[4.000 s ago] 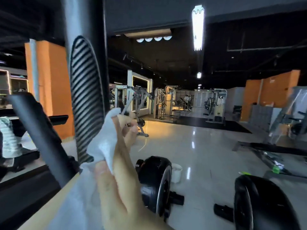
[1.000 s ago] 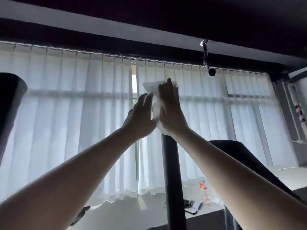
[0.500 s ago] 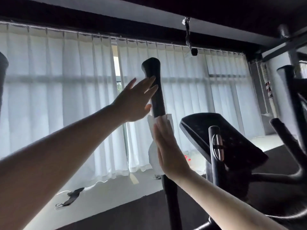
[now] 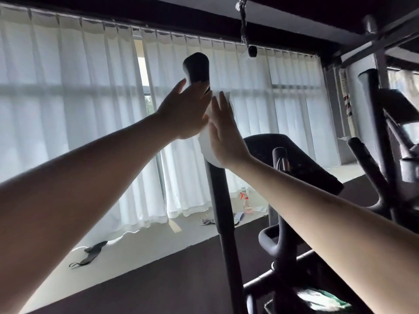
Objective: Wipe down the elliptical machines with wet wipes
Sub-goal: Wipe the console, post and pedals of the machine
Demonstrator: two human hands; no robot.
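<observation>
Change: The left hand point(image 4: 186, 109), clear of the bar half a second before, had closed back in, and the right hand point(image 4: 223, 130) had climbed.
Grip: Both palms lay flat, fingers straight, sandwiching the wet wipe point(image 4: 205, 145) round the handlebar point(image 4: 196, 66) at centre frame.
Meaning: Probably another rubbing pass over the upper grip.
Edges: The knob end sat just above the fingertips, with the console point(image 4: 294, 159) lower right.
Room: Open air lay left, before the curtains point(image 4: 79, 109).
</observation>
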